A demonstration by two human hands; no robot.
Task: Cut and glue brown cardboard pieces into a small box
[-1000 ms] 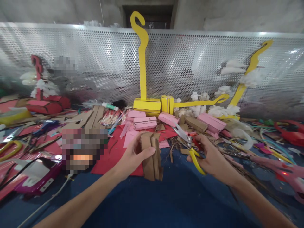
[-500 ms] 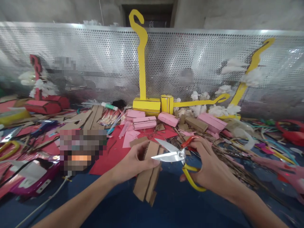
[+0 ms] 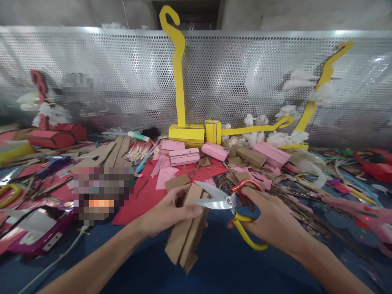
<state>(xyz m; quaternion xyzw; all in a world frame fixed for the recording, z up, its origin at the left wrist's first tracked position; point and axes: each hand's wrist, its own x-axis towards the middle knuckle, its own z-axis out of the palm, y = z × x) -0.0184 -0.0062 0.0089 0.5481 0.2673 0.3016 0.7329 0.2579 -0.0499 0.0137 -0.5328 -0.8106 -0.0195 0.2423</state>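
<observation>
My left hand [image 3: 167, 212] is closed around a folded brown cardboard piece [image 3: 181, 237], whose lower end tilts toward me. In my right hand [image 3: 269, 212] is a pair of scissors [image 3: 229, 201] with one red and one yellow handle loop. The scissor blades are spread apart and point left, lying across the upper part of the cardboard near my left thumb. Whether the blades touch the cardboard I cannot tell. Beyond my hands, a flat cardboard scrap [image 3: 177, 182] and red paper [image 3: 134, 204] lie on the blue table [image 3: 226, 261].
Pink paper boxes [image 3: 184, 157] and yellow hook-topped pieces [image 3: 179, 81] stand before a perforated metal panel [image 3: 122, 73]. A purple power strip [image 3: 39, 237] with a white cable [image 3: 58, 261] lies at left. Twigs, paper scraps and white tufts cover the right side.
The cardboard's lower end has swung slightly left and down in my left hand. The scissors have shifted slightly left, blades still spread. The whole view has drifted slightly.
</observation>
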